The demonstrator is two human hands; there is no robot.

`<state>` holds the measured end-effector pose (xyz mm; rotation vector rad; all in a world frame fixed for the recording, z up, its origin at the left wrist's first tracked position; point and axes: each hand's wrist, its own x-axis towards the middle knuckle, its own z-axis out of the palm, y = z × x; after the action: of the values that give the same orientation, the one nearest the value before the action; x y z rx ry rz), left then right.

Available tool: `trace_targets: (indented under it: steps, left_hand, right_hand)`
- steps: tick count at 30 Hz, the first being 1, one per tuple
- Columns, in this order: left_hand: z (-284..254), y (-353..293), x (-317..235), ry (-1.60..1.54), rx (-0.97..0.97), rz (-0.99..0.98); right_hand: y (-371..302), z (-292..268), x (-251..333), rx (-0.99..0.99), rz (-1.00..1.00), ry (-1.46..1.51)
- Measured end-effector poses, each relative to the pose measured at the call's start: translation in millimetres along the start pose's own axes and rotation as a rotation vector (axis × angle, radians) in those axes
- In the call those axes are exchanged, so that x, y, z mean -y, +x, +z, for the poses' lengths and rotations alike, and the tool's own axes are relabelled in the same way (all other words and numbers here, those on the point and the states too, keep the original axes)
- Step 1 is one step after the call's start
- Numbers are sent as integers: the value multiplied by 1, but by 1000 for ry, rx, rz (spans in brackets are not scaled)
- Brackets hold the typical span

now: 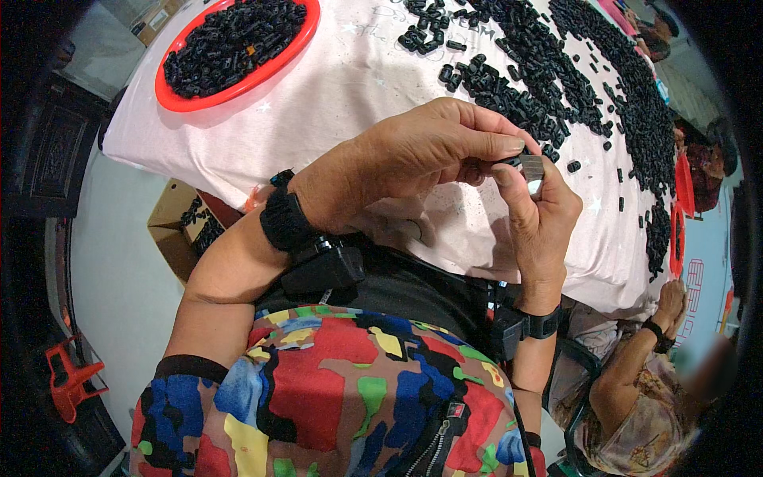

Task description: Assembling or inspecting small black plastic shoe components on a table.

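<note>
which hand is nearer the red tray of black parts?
Left. The left hand is over the cloth's near edge, below and right of the red tray. The right hand is farther right, pinching a small metal piece with the left.

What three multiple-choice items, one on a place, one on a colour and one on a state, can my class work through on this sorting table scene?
1. Where does the round tray of black parts sit?
A. far left of the table
B. on the floor
C. on the person's lap

2. What colour is that tray?
A. blue
B. red
C. white

3. How is the small metal block held?
A. lying loose on the cloth
B. in the left hand alone
C. pinched between fingers of both hands

Answers:
1 A: it rests on the pink tablecloth at upper left.
2 B: its rim is red.
3 C: the left hand and right hand meet on it.
</note>
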<state>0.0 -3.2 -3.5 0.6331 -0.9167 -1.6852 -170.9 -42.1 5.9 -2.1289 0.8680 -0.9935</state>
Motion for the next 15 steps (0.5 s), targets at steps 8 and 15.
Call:
trace_targets:
  steps: [8,15]
  left_hand:
    - [0,-2,-1,30,-4,2]
    - [1,-2,-4,49,-20,6]
  right_hand:
    - [0,0,2,3,3,46]
    - [-1,-4,5,16,19,-22]
